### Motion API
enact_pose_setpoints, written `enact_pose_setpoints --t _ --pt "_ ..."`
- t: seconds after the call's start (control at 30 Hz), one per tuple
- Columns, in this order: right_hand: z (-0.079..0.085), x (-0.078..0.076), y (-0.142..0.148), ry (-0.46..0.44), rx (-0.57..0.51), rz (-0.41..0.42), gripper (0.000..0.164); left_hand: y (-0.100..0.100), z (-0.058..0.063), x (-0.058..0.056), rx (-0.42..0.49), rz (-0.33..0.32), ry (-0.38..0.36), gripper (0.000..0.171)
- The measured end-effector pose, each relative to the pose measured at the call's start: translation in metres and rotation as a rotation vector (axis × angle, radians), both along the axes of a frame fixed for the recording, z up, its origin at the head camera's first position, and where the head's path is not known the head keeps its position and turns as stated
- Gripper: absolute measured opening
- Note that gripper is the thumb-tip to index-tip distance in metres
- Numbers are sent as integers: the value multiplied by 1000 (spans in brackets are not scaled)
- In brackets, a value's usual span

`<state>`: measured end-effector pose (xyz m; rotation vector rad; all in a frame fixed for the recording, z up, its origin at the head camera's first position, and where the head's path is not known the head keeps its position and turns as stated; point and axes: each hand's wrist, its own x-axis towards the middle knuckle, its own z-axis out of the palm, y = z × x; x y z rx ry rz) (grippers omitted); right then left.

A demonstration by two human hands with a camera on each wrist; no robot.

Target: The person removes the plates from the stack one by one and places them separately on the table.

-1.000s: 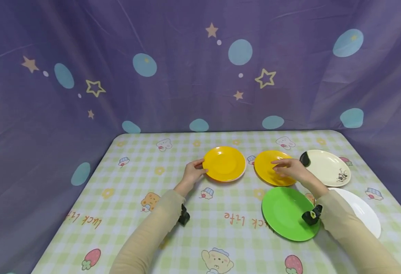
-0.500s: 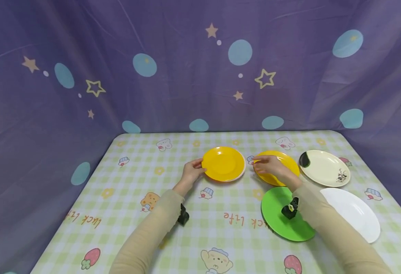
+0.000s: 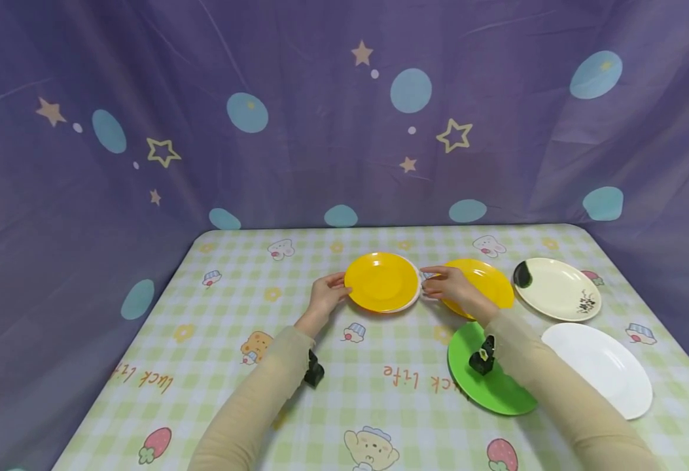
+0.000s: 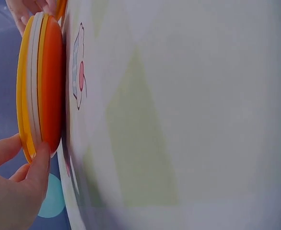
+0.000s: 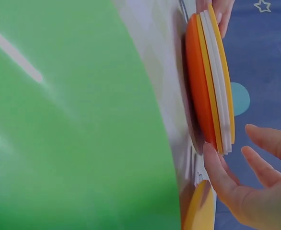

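Note:
A stack of small plates (image 3: 382,282) sits on the tablecloth, yellow on top, with white rims and an orange-yellow underside showing in the left wrist view. My left hand (image 3: 325,299) grips its left edge, thumb (image 4: 39,165) against the rims. At the opposite edge is my right hand (image 3: 457,291), its fingers spread around the side. In the right wrist view the thumb (image 5: 216,167) reaches the stack's edge, though contact is unclear, while the other fingers stand apart from it. Behind the right hand, a yellow plate (image 3: 491,281) lies partly hidden.
A green plate (image 3: 500,396) lies partly under the right forearm. To its right is a white plate (image 3: 606,366), also partly covered by the sleeve. A cream plate (image 3: 559,288) with dark decoration lies at the back right. A purple curtain (image 3: 297,176) hangs behind the table.
My right hand has moved left, from above the separate yellow plate to the stack's right edge. The left hand stays at the stack, which has shifted very slightly left.

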<state>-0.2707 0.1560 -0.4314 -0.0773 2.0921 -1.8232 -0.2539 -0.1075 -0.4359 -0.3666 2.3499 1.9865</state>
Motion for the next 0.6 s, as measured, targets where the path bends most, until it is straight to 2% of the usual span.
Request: enact_pose_setpoints --t 0.27,0.6 --pt "-5 1 -5 20 -60 16 46 -2 -2 -2 33 22 10 37" --pt "-4 3 -10 24 -9 20 44 -5 -4 -5 33 40 13 35"
